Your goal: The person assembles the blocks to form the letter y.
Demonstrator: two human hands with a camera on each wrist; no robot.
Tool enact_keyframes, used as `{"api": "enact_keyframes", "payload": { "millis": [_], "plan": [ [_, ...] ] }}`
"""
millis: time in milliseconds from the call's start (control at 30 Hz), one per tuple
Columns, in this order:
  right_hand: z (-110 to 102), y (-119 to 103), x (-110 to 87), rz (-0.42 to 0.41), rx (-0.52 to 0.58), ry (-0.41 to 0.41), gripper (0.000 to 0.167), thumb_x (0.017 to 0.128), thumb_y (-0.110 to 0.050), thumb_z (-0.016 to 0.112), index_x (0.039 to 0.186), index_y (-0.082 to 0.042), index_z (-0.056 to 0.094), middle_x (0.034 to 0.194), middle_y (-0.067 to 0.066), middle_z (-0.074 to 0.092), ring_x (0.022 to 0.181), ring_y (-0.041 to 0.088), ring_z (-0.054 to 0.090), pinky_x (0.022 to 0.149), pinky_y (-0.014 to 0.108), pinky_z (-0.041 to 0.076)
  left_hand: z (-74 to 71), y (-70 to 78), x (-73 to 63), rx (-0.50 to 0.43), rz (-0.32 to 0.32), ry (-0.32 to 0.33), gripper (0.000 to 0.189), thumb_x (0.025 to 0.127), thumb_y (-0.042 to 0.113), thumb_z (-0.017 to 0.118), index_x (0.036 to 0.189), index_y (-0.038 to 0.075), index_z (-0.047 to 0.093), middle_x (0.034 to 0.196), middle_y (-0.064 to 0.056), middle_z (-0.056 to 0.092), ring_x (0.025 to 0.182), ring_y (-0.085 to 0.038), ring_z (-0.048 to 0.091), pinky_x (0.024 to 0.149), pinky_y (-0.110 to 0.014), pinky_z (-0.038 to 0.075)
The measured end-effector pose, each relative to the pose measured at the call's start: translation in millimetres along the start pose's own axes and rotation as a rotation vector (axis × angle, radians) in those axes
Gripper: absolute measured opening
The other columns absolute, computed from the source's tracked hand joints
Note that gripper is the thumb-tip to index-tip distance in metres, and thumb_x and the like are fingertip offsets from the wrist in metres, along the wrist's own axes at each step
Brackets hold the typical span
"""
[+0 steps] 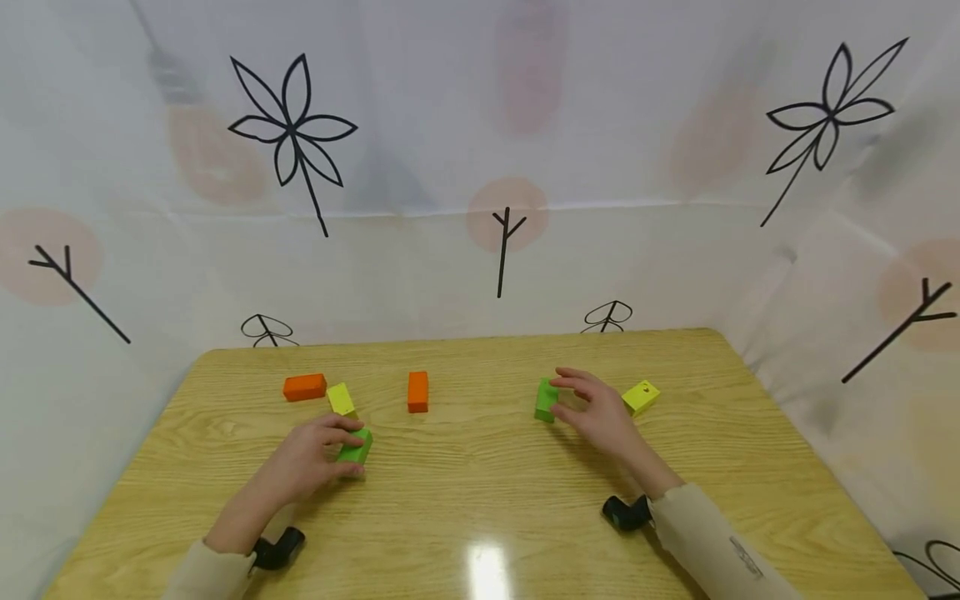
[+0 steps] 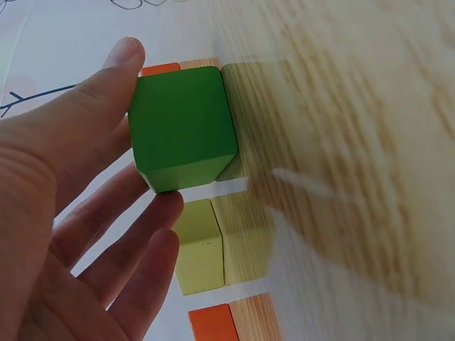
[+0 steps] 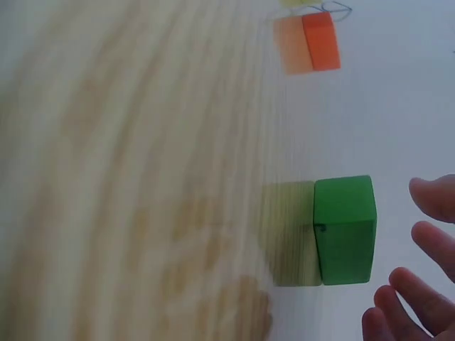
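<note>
On the left side of the table, my left hand (image 1: 307, 454) holds a green block (image 1: 356, 447), with thumb and fingers at opposite sides of it. In the left wrist view the same green block (image 2: 183, 117) stands against the thumb, a fingertip at its lower corner. Just beyond lies a yellow block (image 1: 341, 400). My right hand (image 1: 596, 410) hovers beside another green block (image 1: 546, 400), thumb and fingers spread. The right wrist view shows a gap between those fingertips (image 3: 407, 280) and the green block (image 3: 345, 231). A yellow block (image 1: 641, 397) lies right of that hand.
Two orange blocks lie farther back, one at the left (image 1: 304, 387) and one near the middle (image 1: 417, 392) of the wooden table (image 1: 465, 500). A patterned white cloth (image 1: 420, 167) hangs behind the table's far edge. Black devices (image 1: 279, 548) sit at both wrists.
</note>
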State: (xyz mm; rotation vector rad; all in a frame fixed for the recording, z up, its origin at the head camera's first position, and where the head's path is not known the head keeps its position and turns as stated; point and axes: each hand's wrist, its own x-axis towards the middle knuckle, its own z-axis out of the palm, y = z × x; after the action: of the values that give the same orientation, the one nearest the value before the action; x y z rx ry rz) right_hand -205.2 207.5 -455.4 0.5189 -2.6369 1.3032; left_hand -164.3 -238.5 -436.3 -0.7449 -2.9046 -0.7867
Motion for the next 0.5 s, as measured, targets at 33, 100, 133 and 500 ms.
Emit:
{"api": "enact_keyframes", "payload": {
  "millis": [33,100,133,500],
  "plan": [
    [0.3,0.4,1.2,-0.002,-0.007,-0.008,0.039,0.088,-0.009,0.077,0.124,0.001,0.068,0.143,0.02,0.051,0.132,0.04,0.047,0.103,0.055,0.044,-0.1,0.0,0.1,0.001,-0.003,-0.001,0.034,0.075,0.028,0.088,0.103,0.011,0.079,0.121,-0.003,0.067,0.113,-0.031,0.061,0.095,-0.052,0.05],
    [1.1,1.3,3.4,-0.001,-0.024,-0.025,0.039,0.087,-0.009,0.078,0.124,0.001,0.068,0.143,0.02,0.052,0.131,0.04,0.048,0.102,0.055,0.044,-0.3,-0.3,0.2,0.003,-0.002,-0.007,0.034,0.075,0.029,0.088,0.103,0.011,0.079,0.121,-0.003,0.067,0.112,-0.031,0.061,0.094,-0.052,0.05],
    [1.4,1.3,4.2,0.0,-0.034,-0.035,0.04,0.086,-0.009,0.079,0.123,0.0,0.069,0.143,0.019,0.052,0.13,0.04,0.048,0.102,0.054,0.045,-0.5,-0.4,0.1,0.002,-0.003,-0.012,0.035,0.075,0.029,0.088,0.103,0.011,0.079,0.121,-0.003,0.067,0.112,-0.032,0.061,0.094,-0.052,0.05],
    [4.4,-2.8,10.6,0.052,-0.109,-0.101,0.037,0.085,-0.011,0.081,0.119,-0.001,0.071,0.142,0.019,0.052,0.124,0.041,0.054,0.1,0.051,0.047,1.0,-2.0,0.0,-0.014,-0.035,-0.03,0.035,0.074,0.027,0.088,0.104,0.011,0.079,0.122,-0.003,0.066,0.113,-0.032,0.061,0.094,-0.052,0.05]
  ]
}}
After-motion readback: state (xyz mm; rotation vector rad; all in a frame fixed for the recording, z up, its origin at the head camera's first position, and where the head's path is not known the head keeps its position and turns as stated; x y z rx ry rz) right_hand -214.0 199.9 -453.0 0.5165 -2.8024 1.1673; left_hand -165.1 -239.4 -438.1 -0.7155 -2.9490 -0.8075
